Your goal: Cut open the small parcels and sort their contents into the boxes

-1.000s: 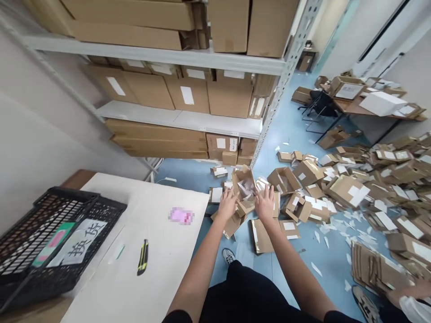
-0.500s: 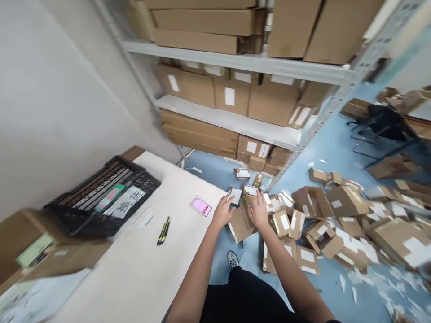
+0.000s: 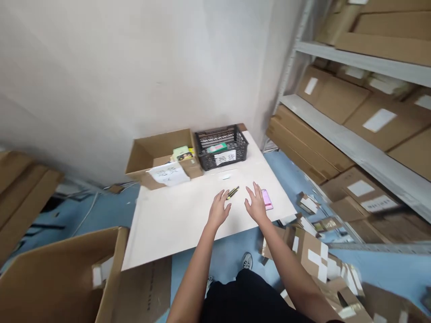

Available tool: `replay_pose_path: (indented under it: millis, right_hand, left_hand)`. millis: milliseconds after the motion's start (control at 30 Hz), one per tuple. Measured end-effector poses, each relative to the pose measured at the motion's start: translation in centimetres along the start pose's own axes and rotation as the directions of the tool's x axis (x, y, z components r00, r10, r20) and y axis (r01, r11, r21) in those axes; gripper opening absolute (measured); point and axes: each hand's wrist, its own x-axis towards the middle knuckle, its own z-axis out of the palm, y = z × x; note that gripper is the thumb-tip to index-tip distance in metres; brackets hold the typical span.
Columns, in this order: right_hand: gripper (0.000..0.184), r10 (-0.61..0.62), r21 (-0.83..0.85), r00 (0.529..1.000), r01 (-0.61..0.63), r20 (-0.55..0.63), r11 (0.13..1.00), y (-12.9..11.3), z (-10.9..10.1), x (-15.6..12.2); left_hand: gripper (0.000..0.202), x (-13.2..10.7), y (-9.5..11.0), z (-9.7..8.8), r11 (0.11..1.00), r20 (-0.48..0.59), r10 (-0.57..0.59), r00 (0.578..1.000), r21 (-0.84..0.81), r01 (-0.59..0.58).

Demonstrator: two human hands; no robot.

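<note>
Over the white tabletop [image 3: 175,220], my left hand [image 3: 219,210] is open, fingers spread, just below the yellow-and-black utility knife [image 3: 233,192]. My right hand [image 3: 256,204] is also open and holds nothing. Beside it lies a phone with a pink screen [image 3: 267,200], partly covered by that hand. A small white piece with a teal edge [image 3: 226,177] lies behind the knife.
At the table's back stand an open cardboard box [image 3: 144,154] with booklets and a black plastic crate [image 3: 240,146] holding a green box. A large open carton [image 3: 60,269] is at left. Cartons [image 3: 310,251] litter the floor at right, near a loaded shelf rack [image 3: 336,112].
The view has swung left toward the table. My hands have gone from above the floor cartons, by a small white-labelled box, to over the tabletop; both are open now.
</note>
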Motion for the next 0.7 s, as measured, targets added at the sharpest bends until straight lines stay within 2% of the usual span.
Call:
replay_pose_path:
  millis: [167, 333, 500, 600, 700]
  right_hand:
    - [0.062, -0.173, 0.092, 0.979, 0.164, 0.103, 0.982, -10.1, 6.3, 1.2]
    - [0.063, -0.340, 0.188, 0.921, 0.305, 0.191, 0.933, -20.7, 12.8, 0.9]
    - [0.062, -0.484, 0.302, 0.839, 0.408, 0.249, 0.862, -31.7, 18.6, -0.5]
    - [0.061, -0.563, 0.369, 0.774, 0.452, 0.290, 0.812, -37.7, 21.7, -1.8]
    - [0.063, -0.640, 0.436, 0.689, 0.487, 0.340, 0.756, -42.9, 24.8, -3.2]
  left_hand:
    - [0.061, -6.0, -6.9, -7.5, 0.988, -0.192, -0.150, 0.970, -0.001, 0.153]
    - [0.059, -13.0, -13.8, -14.8, 0.960, -0.340, -0.265, 0.902, -0.010, 0.279]
    - [0.060, -21.1, -20.0, -21.7, 0.908, -0.448, -0.388, 0.806, -0.034, 0.418]
    - [0.060, -26.4, -23.1, -25.3, 0.873, -0.503, -0.442, 0.743, -0.052, 0.484]
    - [0.061, -31.6, -25.7, -27.9, 0.804, -0.560, -0.534, 0.633, -0.107, 0.584]
